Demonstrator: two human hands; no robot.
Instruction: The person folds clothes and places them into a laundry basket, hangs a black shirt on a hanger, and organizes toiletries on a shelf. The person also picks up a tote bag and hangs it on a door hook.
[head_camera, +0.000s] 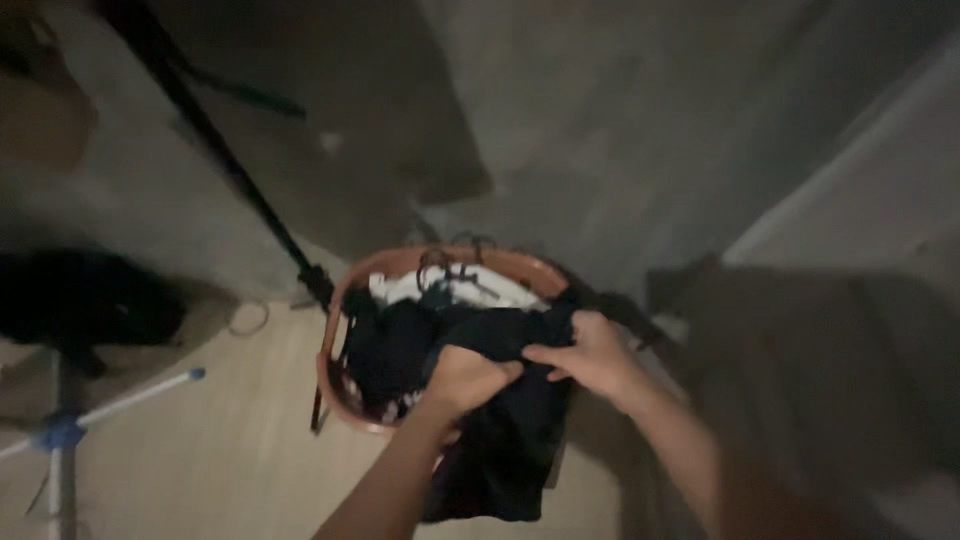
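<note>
Both hands, left (468, 378) and right (590, 352), are closed on a dark garment (510, 430) hanging over the basket (345, 290) rim; better to lift it evenly, clear of the hangers (455, 268).

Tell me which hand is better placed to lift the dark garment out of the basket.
Probably the right hand: it grips the dark garment at its upper edge by the basket rim. The left hand clutches it lower, mid-cloth.
</note>
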